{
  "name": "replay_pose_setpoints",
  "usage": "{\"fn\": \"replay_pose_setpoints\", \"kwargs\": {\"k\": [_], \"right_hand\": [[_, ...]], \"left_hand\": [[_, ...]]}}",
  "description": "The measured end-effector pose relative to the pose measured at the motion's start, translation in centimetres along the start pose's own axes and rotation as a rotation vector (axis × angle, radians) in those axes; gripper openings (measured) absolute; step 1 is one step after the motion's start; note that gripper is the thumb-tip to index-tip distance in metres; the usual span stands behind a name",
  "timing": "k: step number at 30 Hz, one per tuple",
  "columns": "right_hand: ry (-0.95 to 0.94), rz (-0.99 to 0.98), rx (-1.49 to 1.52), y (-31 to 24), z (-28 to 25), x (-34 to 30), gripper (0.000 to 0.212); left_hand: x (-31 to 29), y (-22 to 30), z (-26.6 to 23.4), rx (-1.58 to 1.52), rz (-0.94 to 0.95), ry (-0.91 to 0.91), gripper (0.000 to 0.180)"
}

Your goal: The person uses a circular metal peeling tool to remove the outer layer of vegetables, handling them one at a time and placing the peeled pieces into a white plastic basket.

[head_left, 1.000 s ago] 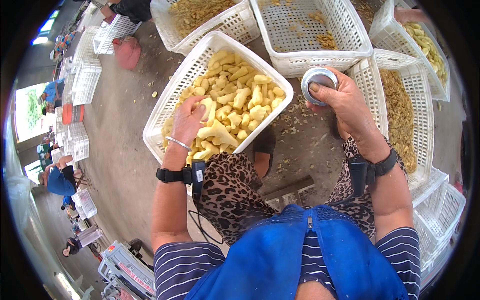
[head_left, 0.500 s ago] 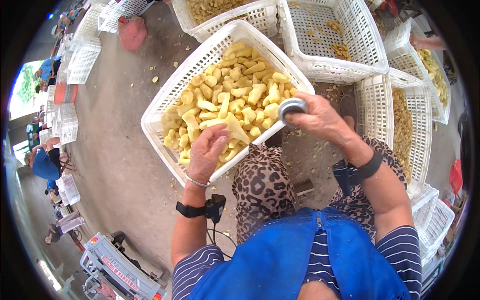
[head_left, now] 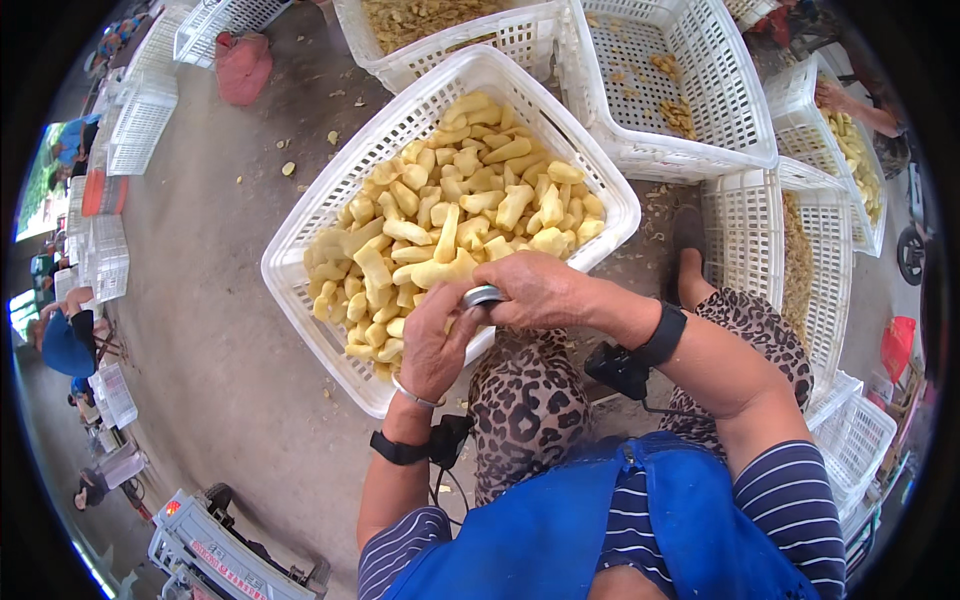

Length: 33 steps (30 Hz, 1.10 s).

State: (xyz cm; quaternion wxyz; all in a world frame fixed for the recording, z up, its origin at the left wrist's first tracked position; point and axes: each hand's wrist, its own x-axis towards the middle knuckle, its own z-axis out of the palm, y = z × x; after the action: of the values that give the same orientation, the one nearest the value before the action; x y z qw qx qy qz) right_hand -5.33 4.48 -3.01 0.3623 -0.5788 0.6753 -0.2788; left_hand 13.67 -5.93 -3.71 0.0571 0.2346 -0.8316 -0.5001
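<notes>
A white plastic crate (head_left: 330, 385) in front of me is heaped with pale yellow, knobbly peeled pieces (head_left: 470, 200) that look like ginger. My left hand (head_left: 432, 338) is closed at the crate's near side, fingers curled close to my right hand. What it grips is hidden; a larger yellow piece (head_left: 442, 272) lies just beyond its fingers. My right hand (head_left: 535, 290) is closed on a small round tool with a grey metal rim (head_left: 482, 296), brought up against the left fingers and thumb. The tool's working part cannot be made out.
Behind stand a white crate of brownish-yellow scraps (head_left: 420, 22) and one with a few scraps (head_left: 640, 90). More crates (head_left: 745, 225) line the right, where a person's hand (head_left: 840, 98) reaches over one. A pink-red bag (head_left: 243, 68) lies on the floor. A vehicle (head_left: 235, 560) stands lower left.
My right hand has moved left and inward with the round tool, meeting my left hand. My left hand has shifted slightly lower and right, its fingers more curled. The view has shifted a little.
</notes>
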Motion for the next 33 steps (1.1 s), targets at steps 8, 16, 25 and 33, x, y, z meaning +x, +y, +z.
{"fn": "replay_pose_setpoints", "kwargs": {"k": [8,16,25,33], "right_hand": [[0.162,0.319,0.247,6.7,0.1,0.7,0.041],[0.313,0.497,-0.284,15.5,-3.8,-0.7,0.042],[-0.062,0.727,-0.221,15.6,-2.8,2.4,0.061],[0.041,0.476,-0.307,9.0,1.6,5.3,0.059]], "left_hand": [[-4.4,-6.1,-4.1,-0.269,-0.233,0.501,0.012],[-8.0,-14.6,-12.1,-0.087,-0.247,1.008,0.02],[-7.3,-16.8,-12.6,-0.592,-0.447,1.357,0.029],[-7.2,-17.2,-11.6,-0.709,-0.4,1.365,0.029]]}}
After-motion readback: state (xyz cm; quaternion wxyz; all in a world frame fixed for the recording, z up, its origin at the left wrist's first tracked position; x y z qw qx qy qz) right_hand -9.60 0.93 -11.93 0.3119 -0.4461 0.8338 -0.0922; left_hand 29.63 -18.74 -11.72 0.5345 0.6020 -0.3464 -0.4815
